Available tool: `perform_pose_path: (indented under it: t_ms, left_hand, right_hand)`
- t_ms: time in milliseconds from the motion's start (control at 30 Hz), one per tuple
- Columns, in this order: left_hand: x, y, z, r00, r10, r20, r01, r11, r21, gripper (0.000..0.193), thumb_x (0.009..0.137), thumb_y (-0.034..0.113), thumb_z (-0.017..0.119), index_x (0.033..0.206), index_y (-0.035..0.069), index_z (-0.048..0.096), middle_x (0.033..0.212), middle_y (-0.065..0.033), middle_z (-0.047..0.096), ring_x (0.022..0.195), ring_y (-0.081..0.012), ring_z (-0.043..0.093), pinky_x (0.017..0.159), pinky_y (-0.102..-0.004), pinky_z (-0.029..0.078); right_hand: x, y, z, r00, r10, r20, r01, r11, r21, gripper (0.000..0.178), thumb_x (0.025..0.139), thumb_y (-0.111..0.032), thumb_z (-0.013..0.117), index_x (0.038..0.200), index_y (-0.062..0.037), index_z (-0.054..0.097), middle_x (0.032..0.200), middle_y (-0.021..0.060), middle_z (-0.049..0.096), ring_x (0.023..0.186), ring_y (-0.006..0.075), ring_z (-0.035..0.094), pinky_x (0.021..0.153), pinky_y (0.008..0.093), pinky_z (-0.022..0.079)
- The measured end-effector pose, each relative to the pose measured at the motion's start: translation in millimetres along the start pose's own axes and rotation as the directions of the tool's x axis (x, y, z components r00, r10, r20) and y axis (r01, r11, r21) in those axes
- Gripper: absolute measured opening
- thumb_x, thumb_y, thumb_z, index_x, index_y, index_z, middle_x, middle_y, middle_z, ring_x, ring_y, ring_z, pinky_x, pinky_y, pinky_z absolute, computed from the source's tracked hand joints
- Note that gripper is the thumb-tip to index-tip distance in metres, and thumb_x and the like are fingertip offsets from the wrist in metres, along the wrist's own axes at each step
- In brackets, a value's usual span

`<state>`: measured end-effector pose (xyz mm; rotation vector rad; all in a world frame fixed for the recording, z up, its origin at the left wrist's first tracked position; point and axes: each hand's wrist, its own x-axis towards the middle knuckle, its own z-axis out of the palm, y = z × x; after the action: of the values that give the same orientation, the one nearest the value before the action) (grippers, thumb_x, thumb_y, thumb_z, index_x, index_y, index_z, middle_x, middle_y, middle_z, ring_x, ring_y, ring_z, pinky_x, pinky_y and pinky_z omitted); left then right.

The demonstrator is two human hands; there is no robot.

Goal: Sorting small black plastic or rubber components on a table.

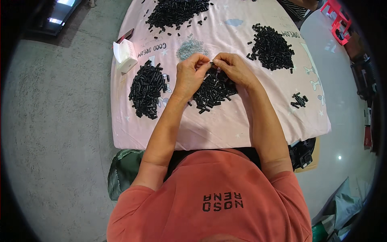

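Observation:
My left hand [190,76] pinches a small black plastic piece [212,64] between thumb and fingertips. Against the other side of that piece, my right hand [234,69] is closed in a pinch; what its fingertips hold is too small to make out. Both hands meet just above a pile of short black cylindrical pieces [211,93] on the cloth-covered table. Right behind my left hand lies a heap of small clear pieces [189,47], partly hidden by the fingers.
Other piles of black pieces lie at the left [147,90], far end [173,14] and right [272,48]. A few pieces [299,100] sit near the right edge. A white tissue pack [126,56] stands at the table's left edge. Red plastic stools [340,25] are beyond it, far right.

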<state>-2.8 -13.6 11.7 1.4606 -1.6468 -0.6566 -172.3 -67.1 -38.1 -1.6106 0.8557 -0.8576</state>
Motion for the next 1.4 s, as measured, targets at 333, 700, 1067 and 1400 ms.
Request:
perform_pose_path:
  t_ms: [333,700,1067,1400]
  left_hand:
    - [5.1,-5.0,0.5,0.986,-0.117,0.118,0.135,0.978,-0.160,0.012,0.089,0.001,0.064,0.100,0.001,0.068,0.086,-0.0011,0.069,0.075,-0.0056,0.062,0.069,-0.0194,0.051]
    - [20.9,-23.4,-6.4,0.993,-0.120,0.001,0.114,0.944,-0.309,0.012,0.090,0.004,0.061,0.099,0.002,0.070,0.083,-0.0015,0.070,0.074,-0.0064,0.063,0.067,-0.0219,0.051]
    - [25.3,-63.8,-12.9,0.993,0.117,0.011,-0.110,0.894,0.435,0.010,0.078,0.008,0.069,0.087,0.004,0.071,0.082,-0.0083,0.065,0.072,-0.0185,0.065,0.069,-0.0301,0.052]
    - [25.3,-59.8,-5.6,0.995,0.099,0.016,-0.095,0.880,0.464,0.007,0.078,0.009,0.068,0.083,0.004,0.069,0.082,-0.0123,0.064,0.076,-0.0275,0.065,0.072,-0.0373,0.051]
  right_hand:
    - [2.3,4.4,5.4,0.999,-0.017,-0.050,0.022,0.996,0.088,0.022,0.093,-0.022,0.061,0.091,-0.0002,0.066,0.076,0.0032,0.065,0.072,0.0095,0.058,0.066,0.0252,0.047]
    - [4.9,4.7,5.1,0.994,-0.009,-0.105,0.055,0.895,0.444,0.011,0.090,-0.007,0.065,0.097,0.0020,0.064,0.082,0.0020,0.065,0.072,0.0079,0.058,0.066,0.0225,0.048]
    - [5.1,4.3,5.7,0.981,0.086,-0.173,0.005,0.883,0.469,0.009,0.088,-0.002,0.063,0.095,0.0021,0.063,0.079,0.0033,0.065,0.066,0.0081,0.060,0.062,0.0207,0.049]
    - [0.5,-8.4,7.2,0.951,0.221,-0.216,-0.061,0.819,0.571,0.005,0.089,-0.003,0.062,0.094,-0.0011,0.062,0.077,0.0017,0.062,0.068,0.0073,0.056,0.062,0.0207,0.045]
